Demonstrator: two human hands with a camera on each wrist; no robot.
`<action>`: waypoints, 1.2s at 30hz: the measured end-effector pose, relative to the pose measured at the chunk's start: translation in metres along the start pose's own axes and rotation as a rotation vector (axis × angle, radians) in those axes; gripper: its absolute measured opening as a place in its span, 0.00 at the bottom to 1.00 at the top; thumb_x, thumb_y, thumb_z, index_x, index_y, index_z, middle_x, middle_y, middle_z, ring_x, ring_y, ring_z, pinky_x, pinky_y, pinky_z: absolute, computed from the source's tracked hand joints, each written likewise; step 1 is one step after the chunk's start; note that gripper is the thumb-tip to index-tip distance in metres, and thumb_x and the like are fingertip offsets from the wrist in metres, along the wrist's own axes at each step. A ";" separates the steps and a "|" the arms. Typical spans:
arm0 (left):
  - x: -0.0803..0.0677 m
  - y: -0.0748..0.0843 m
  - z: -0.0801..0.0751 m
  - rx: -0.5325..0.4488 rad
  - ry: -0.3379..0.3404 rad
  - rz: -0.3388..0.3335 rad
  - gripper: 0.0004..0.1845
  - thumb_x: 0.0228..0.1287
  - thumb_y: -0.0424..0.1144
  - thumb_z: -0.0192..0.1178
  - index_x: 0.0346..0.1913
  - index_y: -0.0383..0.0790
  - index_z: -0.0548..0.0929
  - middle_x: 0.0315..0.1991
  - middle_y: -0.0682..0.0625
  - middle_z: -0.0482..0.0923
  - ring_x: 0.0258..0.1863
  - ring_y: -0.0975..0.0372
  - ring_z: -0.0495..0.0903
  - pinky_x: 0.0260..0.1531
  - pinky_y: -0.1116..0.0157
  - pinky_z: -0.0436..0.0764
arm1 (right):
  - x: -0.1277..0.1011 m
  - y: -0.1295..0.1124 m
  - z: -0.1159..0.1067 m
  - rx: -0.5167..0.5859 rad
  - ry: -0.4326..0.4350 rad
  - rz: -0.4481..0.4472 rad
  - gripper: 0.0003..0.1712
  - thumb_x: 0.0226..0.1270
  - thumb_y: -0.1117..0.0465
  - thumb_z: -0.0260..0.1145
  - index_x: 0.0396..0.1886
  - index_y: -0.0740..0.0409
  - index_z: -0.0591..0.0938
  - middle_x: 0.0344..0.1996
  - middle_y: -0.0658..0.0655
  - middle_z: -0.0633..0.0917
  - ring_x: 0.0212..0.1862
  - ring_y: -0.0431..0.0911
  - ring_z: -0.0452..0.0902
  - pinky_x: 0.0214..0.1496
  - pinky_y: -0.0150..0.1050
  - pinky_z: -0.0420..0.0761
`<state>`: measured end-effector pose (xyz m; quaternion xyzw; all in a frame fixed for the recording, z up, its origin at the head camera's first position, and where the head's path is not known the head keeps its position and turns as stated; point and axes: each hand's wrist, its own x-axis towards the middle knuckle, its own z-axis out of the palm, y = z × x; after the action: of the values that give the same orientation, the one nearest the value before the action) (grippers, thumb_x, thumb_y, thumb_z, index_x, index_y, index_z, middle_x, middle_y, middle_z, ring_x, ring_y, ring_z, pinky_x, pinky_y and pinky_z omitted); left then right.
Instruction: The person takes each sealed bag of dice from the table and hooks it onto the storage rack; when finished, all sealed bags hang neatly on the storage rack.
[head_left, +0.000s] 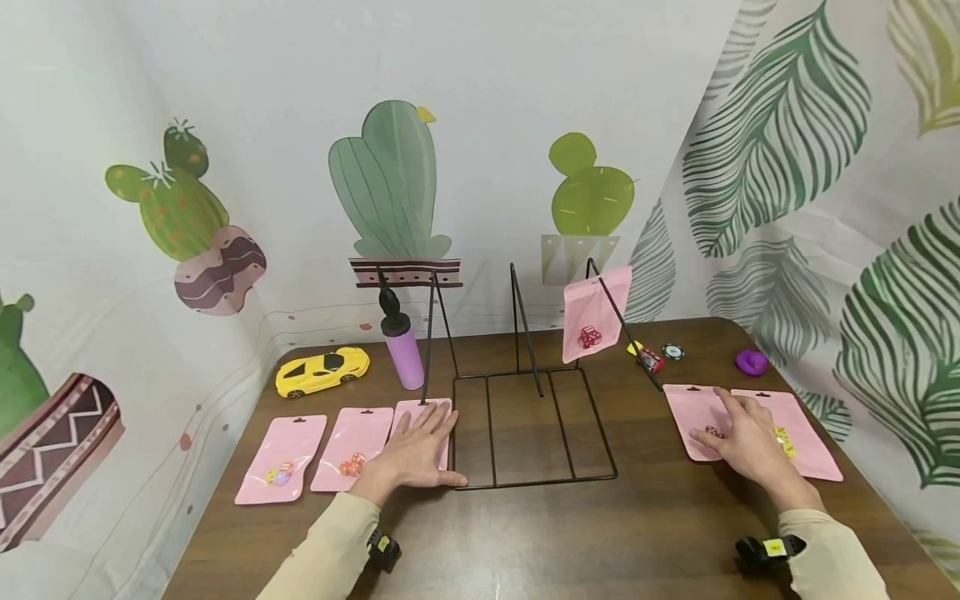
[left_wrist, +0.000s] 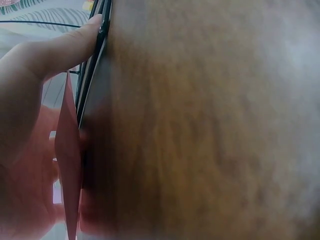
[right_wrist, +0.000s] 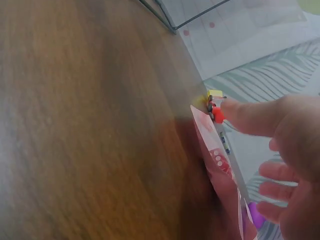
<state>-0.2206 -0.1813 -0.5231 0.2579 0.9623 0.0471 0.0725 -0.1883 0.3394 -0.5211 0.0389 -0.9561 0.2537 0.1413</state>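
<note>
Lying flat with fingers spread, left hand [head_left: 415, 454] pressing a pink pouch [head_left: 423, 414] beside the wire rack [head_left: 525, 417], right hand [head_left: 742, 442] resting open-fingered on another pink bag [head_left: 693, 412], gripping nothing, farther off one more pouch [head_left: 595, 312] hanging on the rack

Six pink pouches [head_left: 282, 459], two toy cars [head_left: 322, 371], one wire rack [head_left: 525, 400], one purple bottle [head_left: 403, 350].

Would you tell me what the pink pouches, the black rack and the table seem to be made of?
Pink pouches: glossy plastic film, probably; contents show through. Black rack: thin matte-black wire, likely painted metal. Table: brown wood grain; veneer or laminate can't be told.
</note>
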 end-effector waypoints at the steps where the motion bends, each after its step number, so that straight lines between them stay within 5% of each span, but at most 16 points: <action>1: 0.000 0.000 0.000 -0.002 0.003 0.001 0.62 0.46 0.78 0.58 0.77 0.42 0.53 0.79 0.44 0.45 0.77 0.49 0.46 0.70 0.37 0.49 | 0.000 0.000 0.000 -0.007 -0.006 0.008 0.48 0.48 0.55 0.78 0.63 0.74 0.65 0.52 0.83 0.67 0.53 0.76 0.60 0.50 0.69 0.62; 21: 0.001 -0.001 0.000 -0.004 -0.009 -0.001 0.63 0.44 0.79 0.56 0.77 0.43 0.53 0.79 0.45 0.44 0.78 0.50 0.45 0.71 0.37 0.49 | 0.002 0.004 0.002 -0.081 -0.159 0.164 0.60 0.45 0.48 0.79 0.67 0.77 0.57 0.57 0.87 0.58 0.55 0.81 0.54 0.53 0.73 0.62; 36: 0.002 -0.001 -0.003 0.005 -0.033 -0.010 0.63 0.45 0.80 0.55 0.77 0.43 0.52 0.79 0.45 0.44 0.78 0.49 0.44 0.71 0.37 0.48 | 0.008 0.001 0.002 -0.110 -0.180 0.205 0.64 0.43 0.50 0.79 0.64 0.87 0.53 0.48 0.88 0.60 0.48 0.79 0.58 0.48 0.70 0.65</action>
<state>-0.2230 -0.1810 -0.5208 0.2538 0.9624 0.0401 0.0881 -0.1961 0.3392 -0.5207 -0.0439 -0.9763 0.2097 0.0301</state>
